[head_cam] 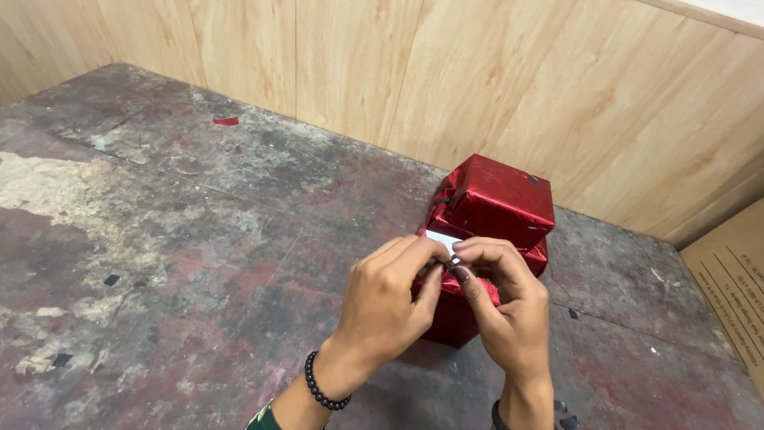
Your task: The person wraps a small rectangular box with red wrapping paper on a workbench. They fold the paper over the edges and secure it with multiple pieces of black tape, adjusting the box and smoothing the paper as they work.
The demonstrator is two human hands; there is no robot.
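Two boxes wrapped in shiny red paper stand stacked on a worn, stained table (pixel 159 239), the upper box (pixel 501 199) resting on the lower box (pixel 454 314). My left hand (pixel 390 306) and my right hand (pixel 505 306) meet in front of the stack. Both pinch a small white slip (pixel 442 240) between fingertips against the red wrapping. A dark beaded bracelet sits on my left wrist. The front of the lower box is mostly hidden by my hands.
Light wooden panels (pixel 358 72) wall the table at the back and right. A brown cardboard box (pixel 736 279) stands at the right edge. A red scrap (pixel 226 121) lies far back left, and small dark bits dot the table.
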